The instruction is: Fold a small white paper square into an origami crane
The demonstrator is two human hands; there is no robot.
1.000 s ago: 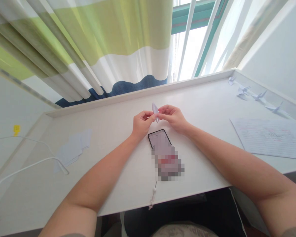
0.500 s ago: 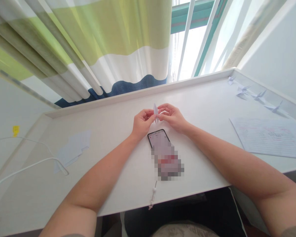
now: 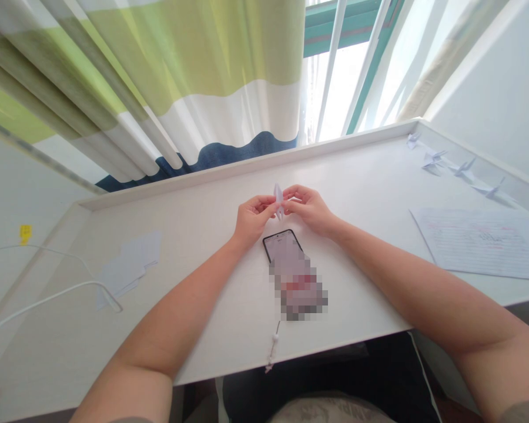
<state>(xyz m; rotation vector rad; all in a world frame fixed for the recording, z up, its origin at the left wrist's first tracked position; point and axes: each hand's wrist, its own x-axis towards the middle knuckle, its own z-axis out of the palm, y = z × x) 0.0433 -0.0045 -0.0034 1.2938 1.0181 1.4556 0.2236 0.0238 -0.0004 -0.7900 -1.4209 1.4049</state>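
A small pale lilac paper crane point(image 3: 278, 201), folded from paper, stands upright between my hands above the middle of the white desk. My left hand point(image 3: 253, 220) pinches its lower left side with the fingertips. From the other side, my right hand point(image 3: 308, 208) holds it with the fingers curled around a wing or tail. Just below both hands lies a black smartphone point(image 3: 282, 245), its screen lit and its lower part pixelated. My wrists are close to it without touching.
Several finished paper cranes point(image 3: 449, 167) line the desk's back right edge. A lined sheet of paper point(image 3: 480, 244) lies to the right, and a stack of loose paper squares point(image 3: 130, 267) to the left. A white cable point(image 3: 48, 296) runs across the left. A striped curtain hangs behind.
My hands stay nearly in place on the crane, with only small finger shifts. The whole view has drifted slightly.
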